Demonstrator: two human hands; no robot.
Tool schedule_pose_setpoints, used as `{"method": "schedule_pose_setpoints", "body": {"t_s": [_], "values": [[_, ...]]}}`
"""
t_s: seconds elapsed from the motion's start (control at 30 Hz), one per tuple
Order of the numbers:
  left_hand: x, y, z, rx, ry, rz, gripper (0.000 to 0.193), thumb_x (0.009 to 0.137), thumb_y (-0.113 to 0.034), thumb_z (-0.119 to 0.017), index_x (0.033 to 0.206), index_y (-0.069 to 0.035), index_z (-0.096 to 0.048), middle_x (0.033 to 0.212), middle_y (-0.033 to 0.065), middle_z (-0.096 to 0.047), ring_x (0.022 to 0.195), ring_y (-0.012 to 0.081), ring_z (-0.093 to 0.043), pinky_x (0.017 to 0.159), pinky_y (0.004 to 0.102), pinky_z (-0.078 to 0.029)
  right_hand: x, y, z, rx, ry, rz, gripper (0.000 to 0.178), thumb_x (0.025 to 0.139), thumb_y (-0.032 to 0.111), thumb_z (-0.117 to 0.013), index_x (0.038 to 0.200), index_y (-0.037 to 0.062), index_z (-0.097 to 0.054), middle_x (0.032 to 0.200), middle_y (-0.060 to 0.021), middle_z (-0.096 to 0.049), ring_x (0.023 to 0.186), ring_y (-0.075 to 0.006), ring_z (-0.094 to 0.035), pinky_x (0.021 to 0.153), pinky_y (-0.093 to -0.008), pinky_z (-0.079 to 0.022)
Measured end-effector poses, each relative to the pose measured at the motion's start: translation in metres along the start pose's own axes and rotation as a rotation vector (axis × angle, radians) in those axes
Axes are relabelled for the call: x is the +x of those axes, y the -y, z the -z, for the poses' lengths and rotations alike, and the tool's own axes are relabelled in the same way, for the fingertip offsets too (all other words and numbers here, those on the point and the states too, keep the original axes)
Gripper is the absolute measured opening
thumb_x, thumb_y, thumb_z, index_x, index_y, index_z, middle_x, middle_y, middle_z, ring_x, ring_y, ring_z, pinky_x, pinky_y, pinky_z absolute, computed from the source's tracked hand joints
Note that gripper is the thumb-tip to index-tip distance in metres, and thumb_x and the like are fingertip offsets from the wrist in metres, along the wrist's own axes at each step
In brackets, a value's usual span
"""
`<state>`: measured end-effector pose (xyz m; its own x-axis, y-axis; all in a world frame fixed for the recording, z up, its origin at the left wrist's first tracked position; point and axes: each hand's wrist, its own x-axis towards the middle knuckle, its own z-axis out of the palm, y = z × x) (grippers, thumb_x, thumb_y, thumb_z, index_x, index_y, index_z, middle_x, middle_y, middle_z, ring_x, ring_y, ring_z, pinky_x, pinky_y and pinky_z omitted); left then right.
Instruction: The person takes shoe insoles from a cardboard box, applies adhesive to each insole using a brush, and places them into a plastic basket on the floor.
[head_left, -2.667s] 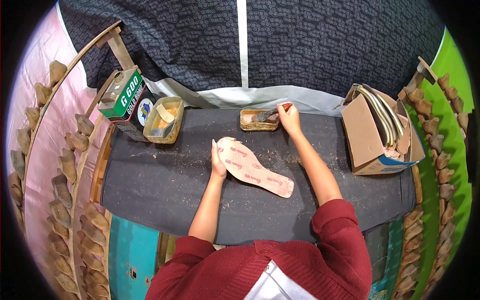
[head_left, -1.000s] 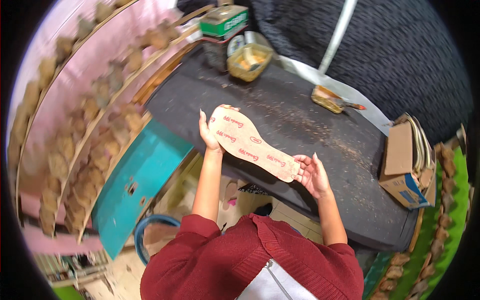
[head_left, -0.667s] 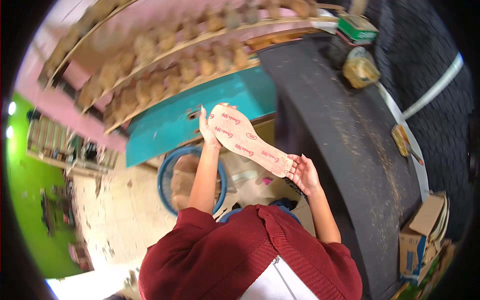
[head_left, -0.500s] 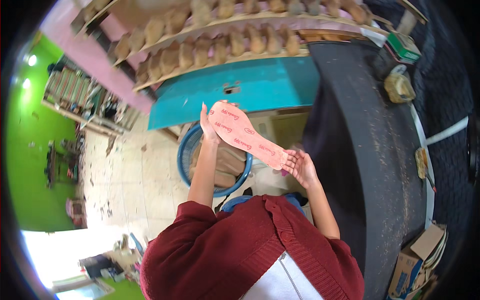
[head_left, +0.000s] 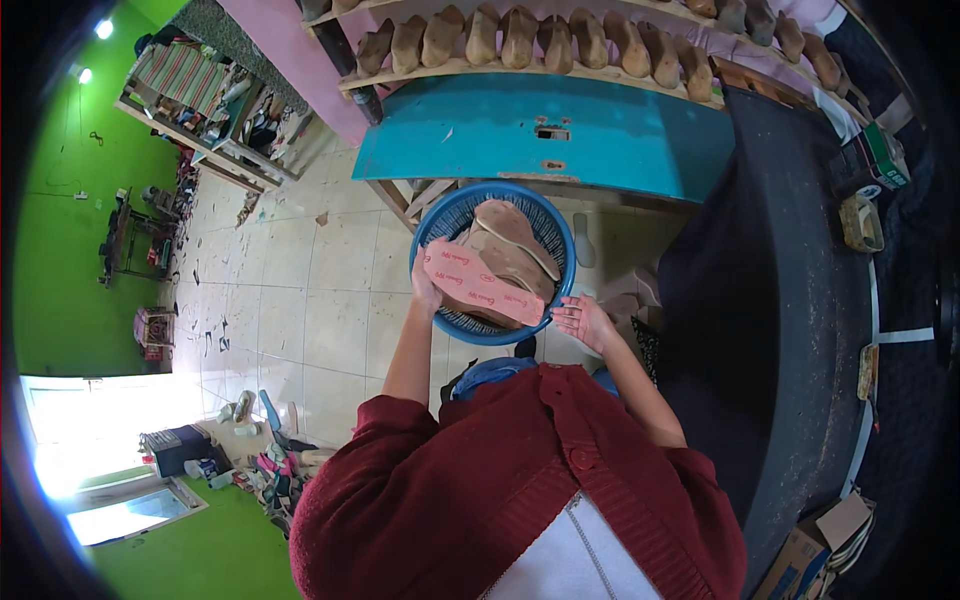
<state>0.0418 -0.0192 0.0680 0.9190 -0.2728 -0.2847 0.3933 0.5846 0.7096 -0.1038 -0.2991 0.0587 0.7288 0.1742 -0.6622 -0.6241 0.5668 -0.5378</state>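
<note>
A pink insole (head_left: 482,285) with red print lies slantwise over a round blue basket (head_left: 565,235). My left hand (head_left: 428,280) grips its left end, the fingers partly hidden beneath it. Just past its right end, by the basket rim, my right hand (head_left: 585,322) has its fingers apart and holds nothing. Inside the basket lie several beige, sole-shaped pieces (head_left: 510,225), partly covered by the insole.
Beyond the basket stands a turquoise bench (head_left: 480,120), with wooden shoe lasts (head_left: 520,38) on shelves above. To the right runs a dark-covered table (head_left: 790,300). Tiled floor (head_left: 330,270) with scattered scraps stretches left. An open carton (head_left: 815,535) sits at lower right.
The insole has come down and nearer, from in front of the bench to over the basket. My right hand has let go of its narrow end. The view has shifted.
</note>
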Motion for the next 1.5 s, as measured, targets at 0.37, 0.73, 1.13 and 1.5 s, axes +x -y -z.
{"method": "schedule_pose_setpoints", "body": {"t_s": [0.37,0.73,1.13,1.5], "values": [[-0.004,0.050,0.059,-0.031,-0.178,0.057,0.049,0.090,-0.041,-0.018,0.118,-0.008,-0.040,0.116,0.0096,-0.047,0.107,0.0234,-0.044,0.090,0.0354,-0.035,0.005,-0.018,-0.014,-0.092,-0.032,-0.039,0.039,0.087,0.042,-0.026,0.101,0.0101,-0.045,0.093,-0.0076,-0.056,0.083,-0.0164,-0.053,0.074,-0.0298,-0.042],[0.013,0.044,0.070,0.038,-0.032,0.177,0.043,0.090,-0.035,-0.024,0.122,-0.008,-0.034,0.116,0.0088,-0.045,0.104,0.0222,-0.047,0.083,0.0345,-0.042,-0.006,-0.035,-0.007,-0.090,-0.132,-0.097,0.039,0.089,0.041,-0.024,0.101,0.0106,-0.045,0.092,-0.0059,-0.056,0.085,-0.0165,-0.053,0.076,-0.0302,-0.041],[0.047,0.067,0.118,0.961,-0.441,-0.051,0.040,0.083,-0.027,-0.042,0.119,-0.010,-0.041,0.118,0.0125,-0.044,0.106,0.0249,-0.044,0.090,0.0339,-0.032,-0.008,-0.047,-0.007,-0.028,-0.177,-0.094,0.038,0.088,0.041,-0.026,0.102,0.0110,-0.045,0.096,-0.0067,-0.056,0.084,-0.0153,-0.053,0.074,-0.0299,-0.039],[-0.007,0.091,-0.117,1.253,0.332,-0.574,0.030,0.081,-0.019,-0.048,0.106,-0.003,-0.048,0.107,0.0151,-0.048,0.104,0.0292,-0.043,0.089,0.0349,-0.031,-0.083,-0.018,0.038,0.205,-0.275,0.249,0.040,0.088,0.039,-0.027,0.105,0.0072,-0.044,0.097,-0.0084,-0.054,0.087,-0.0172,-0.051,0.077,-0.0310,-0.040]]}}
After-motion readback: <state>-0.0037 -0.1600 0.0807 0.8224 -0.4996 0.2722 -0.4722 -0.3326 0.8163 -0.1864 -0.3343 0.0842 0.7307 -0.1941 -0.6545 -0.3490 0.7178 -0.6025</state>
